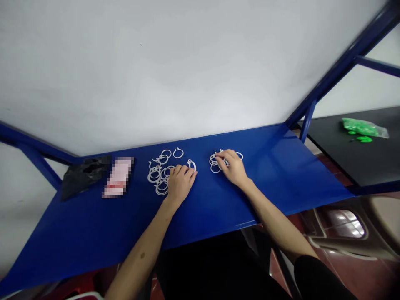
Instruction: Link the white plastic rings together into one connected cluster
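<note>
On the blue table (218,204) lie two groups of white plastic rings. My left hand (179,183) rests at the right edge of the loose rings (161,171), fingers curled, with one white ring (191,165) at its fingertips. My right hand (231,166) lies flat over the smaller pile of rings (215,162), its fingers stretched out and pressing on them.
A black plastic bag (83,175) and a blurred pink packet (118,177) lie at the table's left. A white wall stands behind. To the right is a black table (353,154) with a green bag (364,127). A dark red chair (340,233) stands at lower right.
</note>
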Motion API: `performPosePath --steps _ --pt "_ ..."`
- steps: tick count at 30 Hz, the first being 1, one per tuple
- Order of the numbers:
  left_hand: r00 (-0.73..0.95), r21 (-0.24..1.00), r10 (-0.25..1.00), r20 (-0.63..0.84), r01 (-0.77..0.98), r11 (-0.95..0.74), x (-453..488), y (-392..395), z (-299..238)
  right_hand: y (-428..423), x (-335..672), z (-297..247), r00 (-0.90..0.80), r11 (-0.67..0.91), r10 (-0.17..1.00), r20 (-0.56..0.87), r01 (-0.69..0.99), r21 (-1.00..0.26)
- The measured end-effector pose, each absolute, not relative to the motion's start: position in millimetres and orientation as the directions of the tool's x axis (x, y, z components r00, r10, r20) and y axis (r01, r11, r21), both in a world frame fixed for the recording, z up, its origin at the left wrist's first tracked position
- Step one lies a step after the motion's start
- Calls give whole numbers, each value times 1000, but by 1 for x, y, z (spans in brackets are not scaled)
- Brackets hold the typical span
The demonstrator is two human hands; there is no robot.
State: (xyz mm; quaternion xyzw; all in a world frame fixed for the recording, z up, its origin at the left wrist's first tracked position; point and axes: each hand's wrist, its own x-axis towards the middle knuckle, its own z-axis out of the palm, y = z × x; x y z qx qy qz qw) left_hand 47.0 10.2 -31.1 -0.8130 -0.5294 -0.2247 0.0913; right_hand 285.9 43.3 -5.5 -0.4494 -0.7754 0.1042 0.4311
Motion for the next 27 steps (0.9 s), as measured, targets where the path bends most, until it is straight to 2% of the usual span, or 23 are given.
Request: performPosePath --steps 5,8,12,14,16,19,23,27 --pt "483 59 734 478 816 -575 55 1 -26 21 253 -16 -412 571 815 407 453 -685" --pt "498 129 731 466 780 -613 57 0 -27 19 248 -23 -411 545 826 385 409 -732" --pt "467 214 739 485 756 -618 58 -1 -27 22 250 -28 -343 540 837 426 397 -742" --pt "388 292 759 523 756 -586 59 -3 -27 23 251 -29 -316 546 836 448 402 -735" --pt "234 411 806 543 763 -498 59 -3 -28 24 252 -29 -312 552 833 457 403 -730" --pt "49 591 877 477 721 -362 59 -2 -29 23 253 -28 -327 562 825 461 391 -729" --pt "42 770 942 333 564 -298 58 1 -28 21 253 -27 -372 570 814 446 367 -735" --pt "44 839 952 302 463 -287 58 -1 -23 19 250 -27 -401 585 800 447 349 -732"
